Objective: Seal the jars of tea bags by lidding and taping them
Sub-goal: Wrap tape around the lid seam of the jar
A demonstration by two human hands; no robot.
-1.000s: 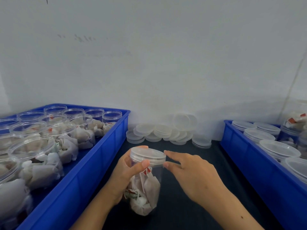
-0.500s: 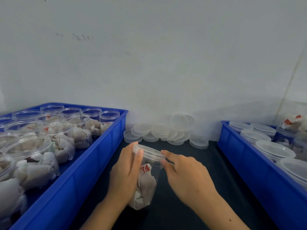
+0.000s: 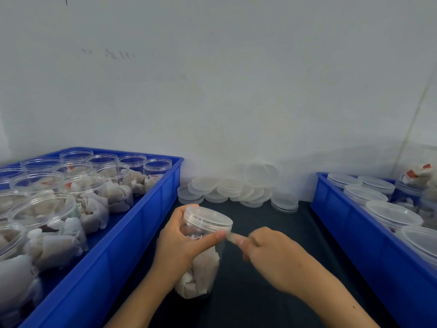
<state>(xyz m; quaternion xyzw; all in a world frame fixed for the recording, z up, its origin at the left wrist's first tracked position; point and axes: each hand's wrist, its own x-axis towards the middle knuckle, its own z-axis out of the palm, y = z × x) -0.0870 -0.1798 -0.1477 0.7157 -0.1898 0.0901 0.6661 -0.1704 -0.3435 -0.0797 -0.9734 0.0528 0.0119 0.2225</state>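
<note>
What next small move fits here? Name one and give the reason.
Probably draw the tape strip on around the seam under the lid. The left hand grips the jar, thumb at the strip's near end, while the right hand pinches the other end just off the jar.

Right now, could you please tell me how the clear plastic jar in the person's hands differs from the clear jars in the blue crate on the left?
The held clear plastic jar has a translucent lid on it; the clear jars in the left blue crate are open-topped. The held jar tilts above the dark tabletop, gripped by the left hand; the crate jars stand upright. Both hold white tea bags.
</note>
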